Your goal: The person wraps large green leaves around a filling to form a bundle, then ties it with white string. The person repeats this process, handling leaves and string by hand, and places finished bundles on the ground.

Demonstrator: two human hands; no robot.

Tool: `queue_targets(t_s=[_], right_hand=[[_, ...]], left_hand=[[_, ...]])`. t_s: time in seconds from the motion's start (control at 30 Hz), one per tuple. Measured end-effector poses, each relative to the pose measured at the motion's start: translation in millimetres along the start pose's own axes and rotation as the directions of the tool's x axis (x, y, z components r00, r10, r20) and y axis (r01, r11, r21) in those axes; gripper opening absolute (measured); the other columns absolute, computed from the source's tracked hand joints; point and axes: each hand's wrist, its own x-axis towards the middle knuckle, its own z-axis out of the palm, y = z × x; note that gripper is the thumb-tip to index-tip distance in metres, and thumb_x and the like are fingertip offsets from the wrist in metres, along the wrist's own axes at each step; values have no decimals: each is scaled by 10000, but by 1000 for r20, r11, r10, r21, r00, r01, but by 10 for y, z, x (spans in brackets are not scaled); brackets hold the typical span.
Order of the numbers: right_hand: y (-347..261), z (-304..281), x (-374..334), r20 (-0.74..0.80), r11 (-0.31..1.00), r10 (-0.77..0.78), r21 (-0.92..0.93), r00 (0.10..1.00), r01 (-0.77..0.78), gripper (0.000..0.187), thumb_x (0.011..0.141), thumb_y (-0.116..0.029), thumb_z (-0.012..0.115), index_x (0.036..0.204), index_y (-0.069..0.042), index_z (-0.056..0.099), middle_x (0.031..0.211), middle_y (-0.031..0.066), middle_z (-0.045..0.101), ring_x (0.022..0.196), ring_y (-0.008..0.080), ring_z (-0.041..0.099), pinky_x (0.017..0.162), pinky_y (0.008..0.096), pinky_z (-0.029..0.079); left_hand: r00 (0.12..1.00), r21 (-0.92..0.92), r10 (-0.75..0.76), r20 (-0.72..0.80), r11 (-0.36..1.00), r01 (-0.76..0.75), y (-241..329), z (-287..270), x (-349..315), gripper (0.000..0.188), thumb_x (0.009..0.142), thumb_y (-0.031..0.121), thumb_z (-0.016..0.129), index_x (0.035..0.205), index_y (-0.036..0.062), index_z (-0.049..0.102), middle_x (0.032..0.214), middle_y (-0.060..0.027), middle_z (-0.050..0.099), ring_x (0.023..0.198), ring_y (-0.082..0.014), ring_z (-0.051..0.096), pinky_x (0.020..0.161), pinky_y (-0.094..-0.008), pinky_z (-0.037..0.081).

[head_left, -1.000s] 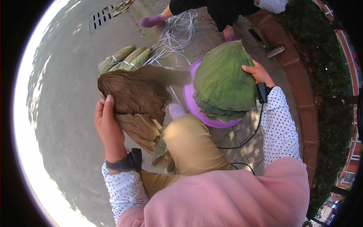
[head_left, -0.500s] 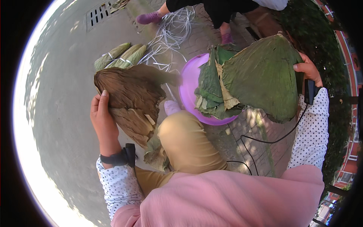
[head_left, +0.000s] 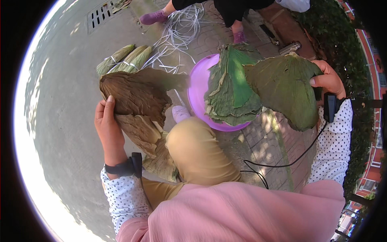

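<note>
My left hand (head_left: pixel 107 117) pinches the edge of a folded brown dried leaf (head_left: pixel 135 92), thumb on top, out to the left of my knee. On the right, my right hand (head_left: pixel 328 80) grips the outer edge of a large green leaf (head_left: pixel 284 86), its thumb showing and the other fingers mostly behind. The green leaf's left side meets a stack of folded green leaves (head_left: pixel 231 86). That stack lies over a purple basin (head_left: pixel 198 82), covering much of it. Below the brown leaf, more dry leaf pieces (head_left: pixel 163 163) lie beside my knee.
Tied leaf bundles (head_left: pixel 131 60) lie on the ground beyond the brown leaf. A tangle of white strips (head_left: pixel 183 30) spreads near another person's purple shoe (head_left: pixel 153 17). A black cable (head_left: pixel 282 165) hangs from my right wrist. A drain grate (head_left: pixel 100 16) is at far left.
The green leaf in my right hand has shifted slightly right, uncovering more of the stack over the basin. My left hand still holds the brown leaf.
</note>
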Motion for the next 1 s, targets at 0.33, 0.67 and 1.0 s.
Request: queue_targets(t_s=[0.33, 0.67, 1.0], right_hand=[[608, 146, 1515, 105, 867, 181, -487, 978, -108, 423, 897, -114, 709, 1302, 2, 662, 1140, 31, 750, 1046, 120, 681, 944, 297, 519], [1811, 624, 2286, -298, 214, -588, -954, 752, -211, 638, 929, -216, 722, 1515, -128, 487, 1620, 94, 421, 1540, 305, 292, 1215, 677, 167], [2479, 1478, 2336, -573, 582, -127, -704, 809, -407, 779, 1063, -579, 418, 1689, -181, 179, 1762, 131, 92, 1623, 360, 9, 1256, 631, -6]], left_hand=[[999, 100, -9, -49, 995, 14, 47, 68, -39, 139, 1049, 175, 653, 952, 76, 646, 909, 54, 642, 833, -30, 537, 773, -200, 430], [996, 166, -20, -90, 985, 35, 65, 114, -72, 160, 1054, 166, 635, 917, 82, 625, 889, 66, 608, 836, -25, 496, 774, -194, 395], [997, 135, -37, -63, 990, 46, 68, 77, -102, 147, 1055, 169, 638, 937, 82, 637, 904, 54, 625, 847, -26, 519, 792, -198, 417]])
